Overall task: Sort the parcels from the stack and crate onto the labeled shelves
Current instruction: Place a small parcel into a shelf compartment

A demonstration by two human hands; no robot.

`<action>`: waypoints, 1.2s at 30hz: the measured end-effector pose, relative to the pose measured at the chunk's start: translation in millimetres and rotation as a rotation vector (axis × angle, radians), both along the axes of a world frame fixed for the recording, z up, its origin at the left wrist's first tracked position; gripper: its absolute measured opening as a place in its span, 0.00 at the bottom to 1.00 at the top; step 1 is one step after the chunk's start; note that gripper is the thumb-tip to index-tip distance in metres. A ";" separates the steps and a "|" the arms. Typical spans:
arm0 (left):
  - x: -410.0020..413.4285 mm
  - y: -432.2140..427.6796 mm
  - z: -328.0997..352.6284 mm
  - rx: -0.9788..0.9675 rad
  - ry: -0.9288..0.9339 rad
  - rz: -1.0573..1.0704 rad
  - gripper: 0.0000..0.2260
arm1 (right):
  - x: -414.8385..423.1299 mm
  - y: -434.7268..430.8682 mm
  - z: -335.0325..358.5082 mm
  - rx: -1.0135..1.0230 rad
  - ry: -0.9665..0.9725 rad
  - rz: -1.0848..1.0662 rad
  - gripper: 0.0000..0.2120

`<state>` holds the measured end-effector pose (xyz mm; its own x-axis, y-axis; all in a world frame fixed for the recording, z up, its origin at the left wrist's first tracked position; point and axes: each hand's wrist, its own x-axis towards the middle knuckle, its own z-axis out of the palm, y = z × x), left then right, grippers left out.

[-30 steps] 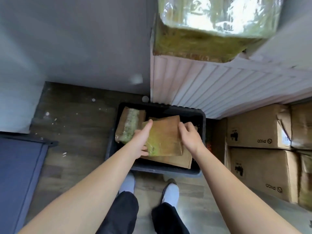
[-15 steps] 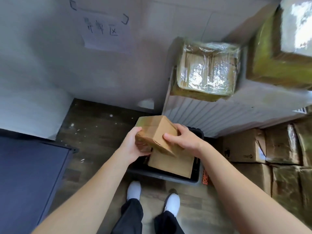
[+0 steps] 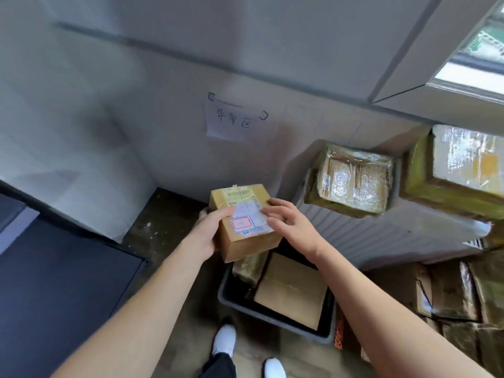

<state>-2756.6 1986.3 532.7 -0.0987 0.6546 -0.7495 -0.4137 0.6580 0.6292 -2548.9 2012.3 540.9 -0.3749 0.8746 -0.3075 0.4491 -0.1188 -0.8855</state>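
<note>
So the left hand (image 3: 205, 233) grips the small cardboard parcel (image 3: 246, 248) by its left side, up above the black crate (image 3: 272, 320), while the right hand (image 3: 290, 227) rests loosely spread fingers on its top label (image 3: 249, 217).

1. The head camera, the single view, sits high over the crate (image 3: 272, 320) and looks forward and steeply down onto it.
2. It faces the wall (image 3: 163, 132) behind the crate; the shelf (image 3: 381, 236) lies to the crate's right.
3. It is close: the left hand (image 3: 207, 236) and right hand (image 3: 291, 230) meet mid-frame just above the crate, and the shoes (image 3: 225, 339) show just in front of the crate.
4. The wide lens bends the wall's lines far above the crate.
</note>
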 end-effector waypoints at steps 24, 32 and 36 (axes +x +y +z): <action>-13.2 -149.1 176.5 0.545 0.451 0.280 0.34 | -79.9 -35.2 163.8 0.006 0.419 0.348 0.30; -46.8 -242.8 214.4 0.527 0.596 0.522 0.30 | -157.2 -96.4 196.6 0.135 0.340 0.569 0.34; -65.3 -308.6 228.9 0.499 0.658 0.669 0.29 | -202.6 -156.2 214.8 0.204 0.365 0.705 0.34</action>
<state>-2821.9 1677.8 761.6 -0.8409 0.5354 -0.0793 -0.0759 0.0284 0.9967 -2751.5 1856.0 755.7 -0.9030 0.4220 0.0804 0.0370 0.2629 -0.9641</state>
